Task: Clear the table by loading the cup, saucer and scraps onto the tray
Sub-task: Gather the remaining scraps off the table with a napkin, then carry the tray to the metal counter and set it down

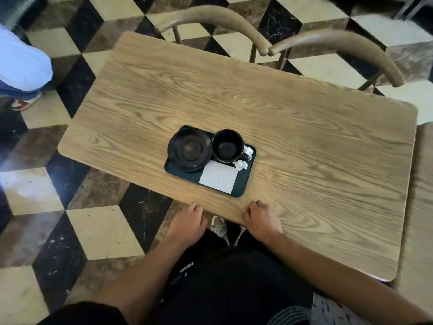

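A dark green tray (241, 187) lies in the middle of the wooden table (281, 118). On it sit a black saucer (188, 149) at the left, a black cup (227, 146) beside it at the right, a flat white napkin (219, 176) at the front, and crumpled white scraps (243, 160) by the cup's handle. My left hand (187, 221) rests at the table's near edge, fingers curled, holding nothing. My right hand (261, 219) lies on the tabletop near the edge, fingers bent, also holding nothing. Both hands are apart from the tray.
Two curved wooden chair backs (335, 43) stand at the table's far side. Another person's leg and shoe (23, 73) are at the far left on the checkered floor (100, 231). A second wooden surface (421, 184) borders the right.
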Motion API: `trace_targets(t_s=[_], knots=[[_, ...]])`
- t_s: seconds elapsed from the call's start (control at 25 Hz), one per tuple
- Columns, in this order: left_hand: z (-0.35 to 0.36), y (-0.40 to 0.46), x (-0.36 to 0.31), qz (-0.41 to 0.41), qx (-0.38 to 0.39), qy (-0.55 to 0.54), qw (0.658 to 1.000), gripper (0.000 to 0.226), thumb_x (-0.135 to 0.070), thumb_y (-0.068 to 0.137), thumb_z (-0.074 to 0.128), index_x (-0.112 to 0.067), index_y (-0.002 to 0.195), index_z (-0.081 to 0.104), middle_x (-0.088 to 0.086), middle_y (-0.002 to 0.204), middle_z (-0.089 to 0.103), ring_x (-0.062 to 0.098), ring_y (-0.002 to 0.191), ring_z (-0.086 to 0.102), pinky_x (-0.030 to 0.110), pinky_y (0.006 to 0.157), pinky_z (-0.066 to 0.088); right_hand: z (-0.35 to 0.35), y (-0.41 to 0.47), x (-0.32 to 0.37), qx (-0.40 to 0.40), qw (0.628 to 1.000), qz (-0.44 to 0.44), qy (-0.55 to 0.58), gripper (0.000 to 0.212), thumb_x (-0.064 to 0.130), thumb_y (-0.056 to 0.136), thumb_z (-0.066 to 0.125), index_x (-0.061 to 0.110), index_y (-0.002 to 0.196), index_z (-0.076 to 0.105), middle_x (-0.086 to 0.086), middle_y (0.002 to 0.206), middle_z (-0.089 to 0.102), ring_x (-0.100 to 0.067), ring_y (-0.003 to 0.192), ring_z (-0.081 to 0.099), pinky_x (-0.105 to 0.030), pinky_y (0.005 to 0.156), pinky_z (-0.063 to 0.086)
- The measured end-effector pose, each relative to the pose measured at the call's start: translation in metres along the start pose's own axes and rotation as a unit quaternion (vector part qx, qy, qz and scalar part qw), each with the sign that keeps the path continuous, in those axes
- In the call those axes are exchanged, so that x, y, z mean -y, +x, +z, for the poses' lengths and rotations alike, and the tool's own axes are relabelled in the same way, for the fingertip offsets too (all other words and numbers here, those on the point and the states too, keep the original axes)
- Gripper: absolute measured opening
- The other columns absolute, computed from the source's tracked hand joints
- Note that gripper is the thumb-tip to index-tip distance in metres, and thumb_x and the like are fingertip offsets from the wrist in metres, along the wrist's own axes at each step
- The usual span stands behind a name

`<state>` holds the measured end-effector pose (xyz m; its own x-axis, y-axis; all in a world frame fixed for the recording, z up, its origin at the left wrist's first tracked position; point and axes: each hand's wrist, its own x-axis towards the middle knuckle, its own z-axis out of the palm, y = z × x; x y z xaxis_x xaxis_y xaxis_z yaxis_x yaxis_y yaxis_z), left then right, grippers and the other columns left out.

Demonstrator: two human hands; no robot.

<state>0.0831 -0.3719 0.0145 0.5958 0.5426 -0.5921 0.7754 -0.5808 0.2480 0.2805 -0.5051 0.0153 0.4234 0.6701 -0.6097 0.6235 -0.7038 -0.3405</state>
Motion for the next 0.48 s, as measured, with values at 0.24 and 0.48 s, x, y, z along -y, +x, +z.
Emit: trace_targets(t_s=[0.24, 0.48], knots=[[-0.022, 0.001, 0.023, -0.095, 0.144, 0.008, 0.985, 0.035, -0.037, 0.098, 0.047, -0.011, 0.118, 0.059, 0.013, 0.124, 0.065, 0.031, 0.110, 0.061, 0.039, 0.090, 0.051, 0.000, 0.008, 0.010, 0.085, 0.996, 0.029, -0.010, 0.034, 0.030, 0.097, 0.046, 0.011, 0.115, 0.066, -0.013, 0.124, 0.067, -0.032, 0.111, 0.065, -0.038, 0.086, 0.052], [-0.069, 0.049, 0.066, -0.075, 0.082, 0.006, 0.994, 0.025, -0.039, 0.099, 0.048, -0.019, 0.095, 0.062, 0.003, 0.100, 0.067, 0.024, 0.088, 0.062, 0.035, 0.074, 0.051, 0.003, 0.029, 0.017, 0.059, 0.981, 0.178, 0.052, 0.036, 0.033, 0.094, 0.048, 0.014, 0.116, 0.068, -0.013, 0.124, 0.068, -0.032, 0.112, 0.064, -0.037, 0.091, 0.054]])
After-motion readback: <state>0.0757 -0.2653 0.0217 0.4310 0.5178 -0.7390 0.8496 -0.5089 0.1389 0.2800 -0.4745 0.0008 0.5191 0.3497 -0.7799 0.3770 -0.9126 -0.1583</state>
